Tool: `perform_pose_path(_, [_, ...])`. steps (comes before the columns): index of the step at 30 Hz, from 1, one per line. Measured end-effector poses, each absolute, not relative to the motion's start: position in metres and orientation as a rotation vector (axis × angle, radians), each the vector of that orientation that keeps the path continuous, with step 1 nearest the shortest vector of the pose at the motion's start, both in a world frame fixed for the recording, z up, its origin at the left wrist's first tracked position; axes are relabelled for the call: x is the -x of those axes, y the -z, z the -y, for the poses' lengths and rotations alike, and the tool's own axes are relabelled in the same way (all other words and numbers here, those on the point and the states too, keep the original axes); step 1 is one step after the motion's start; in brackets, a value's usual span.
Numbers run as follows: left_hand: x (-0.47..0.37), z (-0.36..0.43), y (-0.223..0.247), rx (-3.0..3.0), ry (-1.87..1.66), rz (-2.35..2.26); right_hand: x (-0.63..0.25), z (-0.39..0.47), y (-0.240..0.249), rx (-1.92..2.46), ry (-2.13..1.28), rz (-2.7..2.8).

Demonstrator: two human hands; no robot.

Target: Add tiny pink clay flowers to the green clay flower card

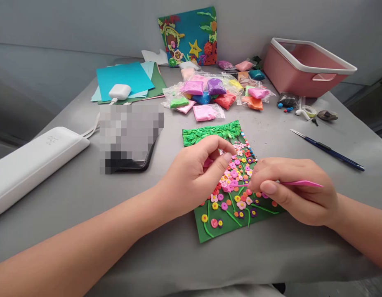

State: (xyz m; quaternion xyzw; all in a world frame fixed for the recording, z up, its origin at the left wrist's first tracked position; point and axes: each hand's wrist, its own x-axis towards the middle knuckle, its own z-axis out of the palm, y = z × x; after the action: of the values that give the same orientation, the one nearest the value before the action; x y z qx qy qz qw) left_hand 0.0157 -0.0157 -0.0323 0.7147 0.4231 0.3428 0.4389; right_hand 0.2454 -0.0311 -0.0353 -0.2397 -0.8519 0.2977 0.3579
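Note:
A dark green sheet (206, 233) lies on the table, covered with small clay flowers (241, 204), green stems and a leafy green clay band (211, 133) along its far edge. My right hand (298, 192) grips a pink modelling tool (304, 183), whose thin tip touches a pink clay flower near the sheet's middle. Over the sheet's left part, my left hand (199, 173) is closed, with thumb and index finger bent toward each other. A bit of pink clay (208, 162) shows inside its curled fingers. Both hands cover parts of the sheet.
Bagged coloured clay (206, 112) is piled beyond the sheet, before an underwater clay picture (195, 39). A pink basket (302, 74) stands back right; a craft knife (328, 150) and earphones (302, 114) lie right. Leftward are a phone (132, 140), power bank (39, 161) and coloured sheets (126, 78).

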Motion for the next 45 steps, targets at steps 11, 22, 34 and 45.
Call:
perform_pose_path(11, [0.007,0.0,0.016,-2.269,-0.286,-0.822,-0.246,0.033,0.032,0.666,-0.78,2.101])
perform_pose_path(22, [-0.001,-0.003,0.028,-2.147,-0.388,-0.799,-0.251,0.031,0.035,0.705,-0.745,2.033])
perform_pose_path(34, [-0.004,0.004,0.015,-1.304,-0.631,-0.897,-0.244,0.041,0.029,0.868,-0.584,1.945])
perform_pose_path(45, [-0.012,0.017,0.018,-1.312,-0.603,-1.0,-0.232,0.044,0.028,0.935,-0.593,1.977])
